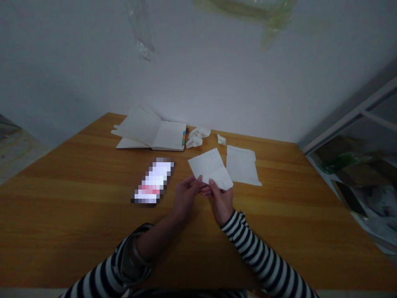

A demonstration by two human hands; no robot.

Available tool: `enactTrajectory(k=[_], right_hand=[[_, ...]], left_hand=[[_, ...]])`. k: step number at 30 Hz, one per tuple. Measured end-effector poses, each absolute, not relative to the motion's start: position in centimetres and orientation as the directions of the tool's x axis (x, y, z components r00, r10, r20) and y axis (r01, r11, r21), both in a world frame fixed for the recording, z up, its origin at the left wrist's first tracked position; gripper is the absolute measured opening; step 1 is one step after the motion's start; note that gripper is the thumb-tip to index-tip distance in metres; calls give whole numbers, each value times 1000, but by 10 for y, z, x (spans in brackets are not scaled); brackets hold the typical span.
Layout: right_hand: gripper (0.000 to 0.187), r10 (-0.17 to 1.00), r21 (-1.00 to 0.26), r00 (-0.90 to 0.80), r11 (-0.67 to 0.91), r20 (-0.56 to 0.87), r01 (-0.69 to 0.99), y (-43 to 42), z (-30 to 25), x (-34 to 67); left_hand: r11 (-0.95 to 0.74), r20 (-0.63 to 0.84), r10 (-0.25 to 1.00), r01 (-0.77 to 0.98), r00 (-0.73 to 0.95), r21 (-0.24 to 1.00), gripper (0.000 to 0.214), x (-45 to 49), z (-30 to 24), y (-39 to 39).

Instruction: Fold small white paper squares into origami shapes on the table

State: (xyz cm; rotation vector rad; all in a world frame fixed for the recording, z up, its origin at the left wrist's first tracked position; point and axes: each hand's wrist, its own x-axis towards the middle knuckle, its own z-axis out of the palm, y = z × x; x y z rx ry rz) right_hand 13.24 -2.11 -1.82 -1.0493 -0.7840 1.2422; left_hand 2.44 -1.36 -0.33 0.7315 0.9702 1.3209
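A creased sheet of white paper (210, 165) is held up above the middle of the table, tilted toward me. My left hand (187, 196) pinches its lower left edge, thumb on top and fingers underneath. At the lower right edge my right hand (222, 200) grips it the same way. Fold lines cross the sheet. Just to its right a second white sheet (243, 166) with a torn edge lies flat on the wood. The fingers beneath the held paper are partly hidden.
An open notebook (169, 134) with coloured tabs and a raised page sits at the back left. Crumpled paper (198, 136) and a smaller scrap (221, 139) lie near the wall. A phone (153, 182), its screen pixelated, rests left of my hands on the wooden table (294, 231).
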Motion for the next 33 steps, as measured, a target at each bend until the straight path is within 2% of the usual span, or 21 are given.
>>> enactTrajectory(k=[7, 13, 22, 26, 29, 33], right_hand=[[27, 988, -930, 150, 28, -29, -367, -20, -19, 137], [46, 1000, -970, -4, 11, 12, -242, -18, -19, 145], [53, 1000, -979, -1, -31, -31, -201, -16, -19, 148], [56, 999, -985, 43, 0, -7, -170, -14, -19, 157], [57, 995, -971, 100, 51, 28, -233, -13, -19, 159], [52, 1000, -973, -11, 18, 21, -228, -14, -22, 151]], left_hand=[[137, -175, 984, -475, -37, 869, 34, 23, -5, -12], [123, -165, 985, -461, -52, 879, 36, 15, -5, -9], [134, -207, 973, -491, -97, 861, 36, 11, -6, -5], [179, -226, 973, -471, -43, 864, 35, 9, -4, -4], [258, -265, 963, -451, 50, 855, 40, 13, -3, -8], [243, -234, 969, -431, 74, 869, 35, 26, -10, -16]])
